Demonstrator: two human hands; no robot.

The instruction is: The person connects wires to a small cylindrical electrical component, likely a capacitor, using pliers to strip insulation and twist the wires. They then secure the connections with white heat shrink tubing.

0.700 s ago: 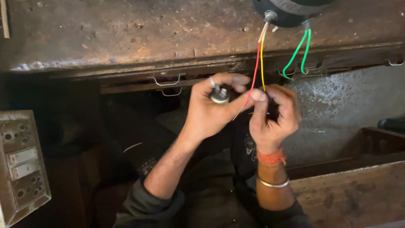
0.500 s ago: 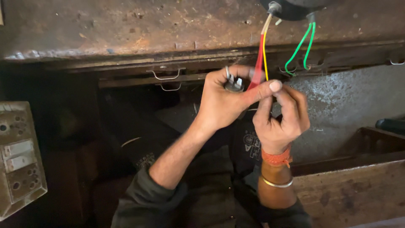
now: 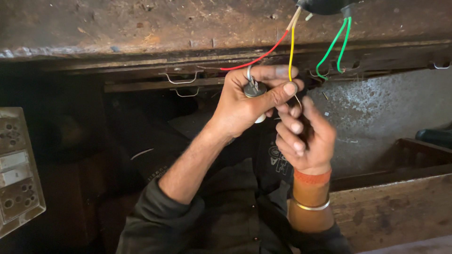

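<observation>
My left hand (image 3: pixel 247 101) grips a small round metal-and-white part (image 3: pixel 254 91) with a lug on top, held up below the rusty bench edge. A red wire (image 3: pixel 256 59) runs from the dark round body (image 3: pixel 325 4) at the top down to this part. A yellow wire (image 3: pixel 291 51) hangs from the same body and passes between my thumb and fingers. My right hand (image 3: pixel 303 136) sits just below and right of the left, fingers curled near the yellow wire's bare end; whether it pinches it is unclear. Two green wires (image 3: pixel 336 44) loop free to the right.
A rusty metal bench top (image 3: pixel 141 23) spans the top, with wire hooks (image 3: pixel 176 80) under its edge. A grey switch and socket board (image 3: pixel 16 169) stands at the left. A wooden tray (image 3: pixel 395 207) lies at the lower right, against a grey speckled surface (image 3: pixel 376 113).
Both hands rose and shifted right in view. The red wire now runs out to the left of my left hand instead of hanging straight beside the yellow one. My right fingers have loosened.
</observation>
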